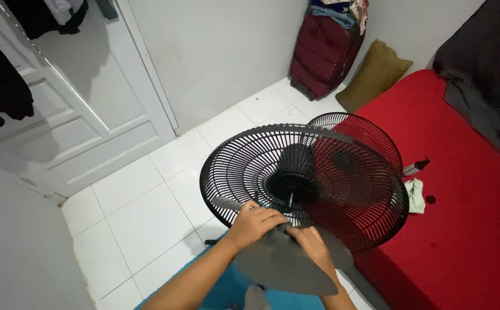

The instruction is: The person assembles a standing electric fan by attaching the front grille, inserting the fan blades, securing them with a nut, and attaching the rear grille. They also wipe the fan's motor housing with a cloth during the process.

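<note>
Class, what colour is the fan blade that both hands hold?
The fan blade is grey, shown best in the head view.

No packages, labels, signs or screens show anywhere in this room.

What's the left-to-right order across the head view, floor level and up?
White door → black fan grille → maroon suitcase → olive pillow → red mattress.
</note>
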